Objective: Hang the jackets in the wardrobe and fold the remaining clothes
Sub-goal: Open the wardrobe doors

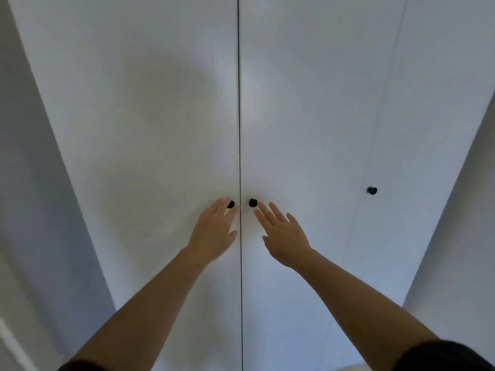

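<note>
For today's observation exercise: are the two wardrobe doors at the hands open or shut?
Shut. The wardrobe doors meet flush along one thin dark seam, with no interior visible.

Shut wardrobe doors block the way ahead: the left door and right door meet at a hairline seam. Two black knobs jut out on either side of it, and a third knob sits well to the right. Free air lies before the panels, where the left hand and right hand are held flat-fingered. A wall flanks each side.
</note>
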`<state>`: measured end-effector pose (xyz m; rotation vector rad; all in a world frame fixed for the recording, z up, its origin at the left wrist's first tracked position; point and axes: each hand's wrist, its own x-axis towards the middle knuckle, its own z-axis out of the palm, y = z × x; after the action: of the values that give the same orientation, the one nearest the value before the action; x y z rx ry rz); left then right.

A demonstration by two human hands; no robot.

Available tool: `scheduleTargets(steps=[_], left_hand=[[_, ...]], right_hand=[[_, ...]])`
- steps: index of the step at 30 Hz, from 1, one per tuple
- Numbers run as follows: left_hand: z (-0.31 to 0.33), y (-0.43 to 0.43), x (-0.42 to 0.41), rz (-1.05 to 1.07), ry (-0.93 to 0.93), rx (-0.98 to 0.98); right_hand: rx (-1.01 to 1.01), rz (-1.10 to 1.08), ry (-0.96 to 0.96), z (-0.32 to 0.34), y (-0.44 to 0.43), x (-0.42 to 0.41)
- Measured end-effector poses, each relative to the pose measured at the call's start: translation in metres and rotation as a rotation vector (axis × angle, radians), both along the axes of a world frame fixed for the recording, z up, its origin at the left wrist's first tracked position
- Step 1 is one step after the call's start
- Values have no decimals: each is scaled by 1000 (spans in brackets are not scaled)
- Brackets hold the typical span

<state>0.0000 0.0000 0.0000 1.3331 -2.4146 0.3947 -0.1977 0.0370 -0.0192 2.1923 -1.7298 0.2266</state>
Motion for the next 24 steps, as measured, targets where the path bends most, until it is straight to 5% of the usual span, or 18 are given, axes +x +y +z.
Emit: scheduleTargets(steps=[24], left_hand=[[-10, -53, -5, -146, 388, 173]], right_hand=[[-8, -13, -249, -10, -56, 15]])
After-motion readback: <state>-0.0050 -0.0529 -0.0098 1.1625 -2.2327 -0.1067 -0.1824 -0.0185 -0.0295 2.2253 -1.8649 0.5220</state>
